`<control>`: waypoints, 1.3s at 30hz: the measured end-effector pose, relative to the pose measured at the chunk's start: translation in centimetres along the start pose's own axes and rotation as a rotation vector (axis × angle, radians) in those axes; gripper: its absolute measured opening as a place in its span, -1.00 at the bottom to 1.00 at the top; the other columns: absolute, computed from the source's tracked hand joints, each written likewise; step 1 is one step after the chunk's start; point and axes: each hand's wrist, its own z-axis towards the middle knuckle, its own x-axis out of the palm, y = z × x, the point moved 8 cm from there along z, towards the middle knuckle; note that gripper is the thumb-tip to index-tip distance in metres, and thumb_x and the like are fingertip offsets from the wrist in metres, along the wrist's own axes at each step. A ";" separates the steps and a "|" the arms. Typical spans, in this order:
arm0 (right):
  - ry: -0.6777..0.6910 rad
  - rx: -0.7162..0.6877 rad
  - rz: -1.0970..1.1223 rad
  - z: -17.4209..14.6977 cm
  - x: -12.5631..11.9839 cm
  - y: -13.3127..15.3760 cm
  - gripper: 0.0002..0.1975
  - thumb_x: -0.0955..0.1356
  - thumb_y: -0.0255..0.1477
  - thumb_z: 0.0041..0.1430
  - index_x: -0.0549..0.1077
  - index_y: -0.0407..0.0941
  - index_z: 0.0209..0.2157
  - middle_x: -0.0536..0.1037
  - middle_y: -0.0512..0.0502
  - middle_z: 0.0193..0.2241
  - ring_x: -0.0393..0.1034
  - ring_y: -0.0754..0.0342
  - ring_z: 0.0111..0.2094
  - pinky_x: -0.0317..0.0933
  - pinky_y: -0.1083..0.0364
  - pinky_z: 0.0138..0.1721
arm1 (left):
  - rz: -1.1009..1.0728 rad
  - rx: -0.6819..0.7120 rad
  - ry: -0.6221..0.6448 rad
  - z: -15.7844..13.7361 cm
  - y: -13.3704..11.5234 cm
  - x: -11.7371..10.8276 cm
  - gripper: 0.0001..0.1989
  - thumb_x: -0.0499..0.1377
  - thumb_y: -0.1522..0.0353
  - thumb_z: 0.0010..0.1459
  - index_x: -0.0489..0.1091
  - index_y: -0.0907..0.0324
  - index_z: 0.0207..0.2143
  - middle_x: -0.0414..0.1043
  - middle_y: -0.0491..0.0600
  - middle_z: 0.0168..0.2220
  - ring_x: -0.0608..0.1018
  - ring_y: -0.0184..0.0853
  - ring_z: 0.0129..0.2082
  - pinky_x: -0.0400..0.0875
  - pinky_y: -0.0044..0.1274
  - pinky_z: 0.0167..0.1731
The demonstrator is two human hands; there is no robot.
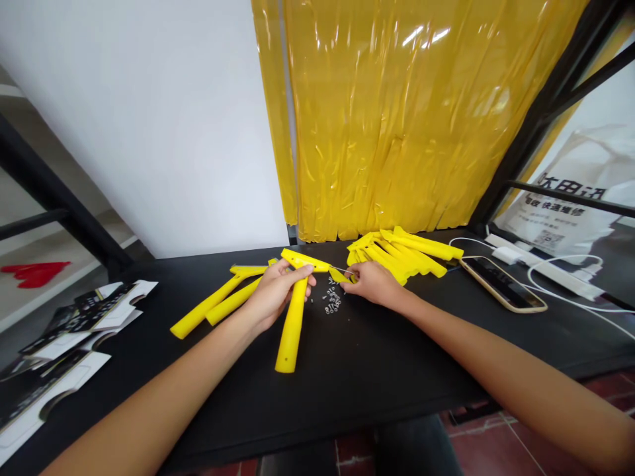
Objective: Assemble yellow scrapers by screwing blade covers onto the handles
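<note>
My left hand [278, 291] is closed around a yellow T-shaped plastic handle [292, 330], its crosspiece up at my fingers and its long grip slanting down towards me. Just to the right, my right hand [373, 283] is closed in a pinch on a thin pale strip [340, 268] that reaches to the end of the crosspiece. A small yellow piece [338, 275] shows by these fingertips; whether they touch it I cannot tell. Below, between the hands, lies a scatter of small metal screws and nuts [332, 304]. The fingertips of my right hand are partly hidden.
Several similar yellow handles [397, 254] are heaped at the back right, and others [208, 307] lie on the left. A phone [501, 281] and a white power strip [550, 268] with cables sit to the right. Printed cardboard pieces [79, 330] cover the left side of the black tabletop [377, 370].
</note>
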 end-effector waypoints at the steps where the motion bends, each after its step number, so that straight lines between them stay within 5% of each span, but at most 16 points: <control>1: 0.000 0.005 0.012 0.0 0.0 0.0 -0.77 0.43 -0.22 0.04 0.61 -0.05 -0.32 0.59 -0.03 -0.46 0.41 0.05 -0.45 0.08 0.12 -0.46 | -0.005 -0.013 -0.005 0.1 0.2 -0.2 -0.73 0.36 0.30 0.10 0.35 0.19 -0.25 0.50 -0.05 -0.45 0.48 -0.41 -0.54 0.40 -0.56 -0.51; 13: -0.128 -0.027 0.111 -0.3 -1.2 -0.2 -0.85 0.35 -0.37 0.07 0.53 -0.09 -0.50 0.47 0.01 -0.58 0.26 0.12 -0.53 -0.02 0.12 -0.48 | 0.053 -0.111 0.027 0.5 2.1 0.0 -0.78 0.31 0.30 0.11 0.34 0.22 -0.38 0.47 -0.04 -0.47 0.43 -0.44 -0.61 0.33 -0.59 -0.62; 29: -0.339 -0.137 0.287 -0.8 -5.4 -1.8 -0.83 0.32 -0.33 0.19 0.39 -0.11 -0.45 0.50 -0.02 -0.47 0.36 0.07 -0.43 0.16 0.11 -0.36 | 0.031 -0.096 0.096 0.9 2.4 0.2 -0.81 0.22 0.34 0.11 0.25 0.17 -0.47 0.41 -0.04 -0.51 0.40 -0.41 -0.65 0.28 -0.56 -0.70; 39: -0.437 -0.137 0.039 -0.9 -8.1 -3.1 -0.80 0.33 -0.32 0.19 0.35 -0.09 -0.46 0.54 -0.09 -0.42 0.38 0.02 -0.40 0.13 0.09 -0.34 | 0.050 -0.115 0.104 0.9 2.6 0.2 -0.81 0.24 0.33 0.10 0.26 0.17 -0.45 0.42 -0.05 -0.51 0.40 -0.42 -0.66 0.28 -0.56 -0.72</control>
